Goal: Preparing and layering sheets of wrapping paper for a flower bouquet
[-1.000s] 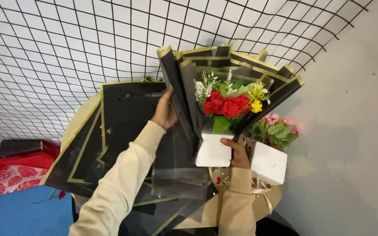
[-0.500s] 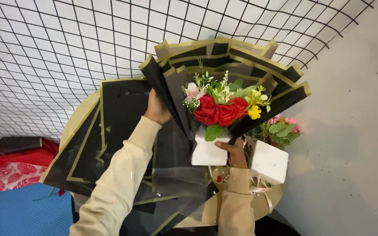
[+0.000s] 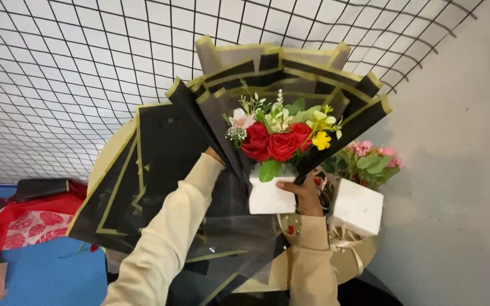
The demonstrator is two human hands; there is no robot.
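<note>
Black wrapping sheets (image 3: 290,79) with gold edges are fanned out behind a small bouquet (image 3: 279,133) of red roses, yellow blossoms, pale flowers and green sprigs, held up in front of a wire grid panel (image 3: 75,68) and a grey wall (image 3: 460,147). The bouquet's white block base (image 3: 267,198) is gripped from the right side by the right hand (image 3: 301,195), fingers closed around its lower edge. The left hand (image 3: 215,155) is mostly hidden behind the left fold of the wrap; its grip cannot be told for certain, though it is judged to be pinching or pressing the sheet edge (image 3: 199,113) just beside the flowers. Step in hand, as judged: wrap layers are being arranged and folded around the flower cluster, left side being worked, right side already tucked in close. The next move is judged to call for the base to be kept steady and upright while the left fold is drawn in evenly, so that the gold borders stay aligned and the blooms are not crushed. More black sheets (image 3: 137,181) are spread flat beneath the left arm on a round gold board (image 3: 109,158). A second arrangement (image 3: 370,158) with pink flowers in a white block (image 3: 358,207) stands just right of the right hand, with ribbon (image 3: 341,241) below it. Red fabric (image 3: 24,221) on a blue mat (image 3: 46,272) is seen lower left, well apart.
</note>
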